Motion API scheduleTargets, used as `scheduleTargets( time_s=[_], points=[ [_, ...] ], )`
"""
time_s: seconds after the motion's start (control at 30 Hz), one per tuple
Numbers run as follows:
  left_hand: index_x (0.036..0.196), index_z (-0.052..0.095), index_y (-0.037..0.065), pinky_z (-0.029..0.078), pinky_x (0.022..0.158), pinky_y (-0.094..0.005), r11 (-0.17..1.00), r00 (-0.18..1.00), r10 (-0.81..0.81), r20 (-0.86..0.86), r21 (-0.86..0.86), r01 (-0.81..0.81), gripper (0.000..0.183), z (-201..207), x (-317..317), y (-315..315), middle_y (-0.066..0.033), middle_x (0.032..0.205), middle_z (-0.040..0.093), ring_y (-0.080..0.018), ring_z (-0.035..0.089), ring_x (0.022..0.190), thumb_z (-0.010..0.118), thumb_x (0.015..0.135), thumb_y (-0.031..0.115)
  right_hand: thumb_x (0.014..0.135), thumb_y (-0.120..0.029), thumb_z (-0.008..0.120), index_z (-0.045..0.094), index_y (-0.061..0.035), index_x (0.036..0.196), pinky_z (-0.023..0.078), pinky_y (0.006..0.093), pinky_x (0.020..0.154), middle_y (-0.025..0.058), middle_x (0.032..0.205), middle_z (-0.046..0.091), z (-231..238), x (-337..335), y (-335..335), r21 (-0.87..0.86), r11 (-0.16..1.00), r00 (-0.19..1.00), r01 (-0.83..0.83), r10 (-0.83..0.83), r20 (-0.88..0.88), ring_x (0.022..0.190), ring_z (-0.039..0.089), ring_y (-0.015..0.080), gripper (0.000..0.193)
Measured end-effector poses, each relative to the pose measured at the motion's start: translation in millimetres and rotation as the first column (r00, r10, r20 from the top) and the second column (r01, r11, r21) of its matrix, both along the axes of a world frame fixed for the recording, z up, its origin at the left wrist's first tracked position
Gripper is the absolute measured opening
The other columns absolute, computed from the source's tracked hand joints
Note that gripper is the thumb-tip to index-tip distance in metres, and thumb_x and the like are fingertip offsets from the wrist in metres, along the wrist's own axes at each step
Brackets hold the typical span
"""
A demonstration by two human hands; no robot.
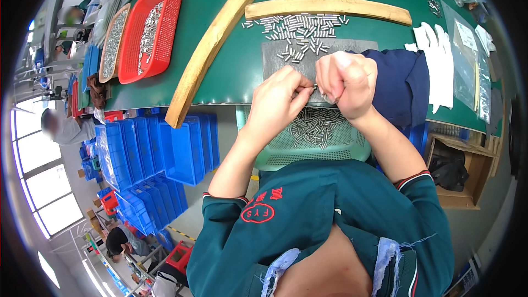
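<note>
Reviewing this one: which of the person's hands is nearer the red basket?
Left. The left hand is right of the red basket, across the long wooden strip; the right hand is farther right, beyond the left.

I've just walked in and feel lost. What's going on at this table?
A person's left hand and right hand are together over the grey mat, at a small metal pin; which holds it is unclear. More pins lie loose beyond, beside a wooden bar. Others sit in the green basket by the table.
</note>
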State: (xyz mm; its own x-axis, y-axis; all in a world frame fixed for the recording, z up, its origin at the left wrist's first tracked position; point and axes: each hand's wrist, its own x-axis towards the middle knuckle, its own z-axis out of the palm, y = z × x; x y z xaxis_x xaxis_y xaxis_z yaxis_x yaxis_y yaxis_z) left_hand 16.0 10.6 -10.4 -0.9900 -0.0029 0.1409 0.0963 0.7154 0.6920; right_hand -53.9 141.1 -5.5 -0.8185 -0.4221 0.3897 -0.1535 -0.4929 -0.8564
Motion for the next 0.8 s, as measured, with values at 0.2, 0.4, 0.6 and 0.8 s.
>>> scheduleTargets(
  time_s=[0.2, 0.4, 0.6, 0.8],
  points=[
    [0.080, 0.061, 0.005, 0.044, 0.058, -0.0277, 0.987, 0.987, -0.160, 0.029, -0.019, 0.161, 0.008, 12.3, 12.4, -1.1, -0.0059, 0.072, 0.054, -0.0144, 0.054, 0.063, 0.066, 0.076, 0.008, 0.092, -0.025, 0.029, 0.030, -0.0115, 0.048, 0.034, 0.0269, 0.041, 0.0010, 0.039, 0.029, -1.7, -5.7, 5.5, -0.162, 0.986, 0.956, 0.028, 0.021, 0.292, 0.035, 0.029, 0.0112, 0.046],
    [0.087, 0.059, 0.007, 0.048, 0.065, -0.0322, 0.916, 0.953, 0.289, -0.090, -0.262, -0.302, 0.017, 4.0, -15.0, -24.2, -0.0062, 0.081, 0.056, -0.0209, 0.060, 0.072, 0.066, 0.076, 0.019, 0.091, -0.024, 0.034, 0.031, -0.0096, 0.047, 0.035, 0.0277, 0.040, 0.0032, 0.040, 0.032, -4.1, -10.2, 6.2, -0.295, 0.954, 0.905, 0.041, 0.090, 0.416, 0.034, 0.032, 0.0124, 0.047],
    [0.085, 0.059, 0.007, 0.048, 0.068, -0.0345, 0.911, 0.964, 0.266, -0.003, -0.326, -0.253, 0.019, 7.3, -18.2, -25.8, -0.0068, 0.082, 0.057, -0.0235, 0.059, 0.076, 0.067, 0.076, 0.022, 0.091, -0.025, 0.034, 0.031, -0.0098, 0.047, 0.035, 0.0276, 0.040, 0.0032, 0.040, 0.032, -3.6, -10.3, 6.3, -0.291, 0.956, 0.903, 0.047, 0.085, 0.422, 0.034, 0.032, 0.0125, 0.047],
    [0.083, 0.058, 0.007, 0.047, 0.068, -0.0354, 0.901, 0.964, 0.258, -0.060, -0.347, -0.262, 0.017, 1.6, -18.6, -20.9, -0.0068, 0.080, 0.057, -0.0236, 0.059, 0.076, 0.066, 0.076, 0.021, 0.091, -0.025, 0.033, 0.031, -0.0096, 0.047, 0.035, 0.0273, 0.040, 0.0031, 0.040, 0.032, -3.6, -10.0, 6.4, -0.289, 0.957, 0.911, 0.030, 0.092, 0.401, 0.034, 0.032, 0.0122, 0.047]
  ],
)
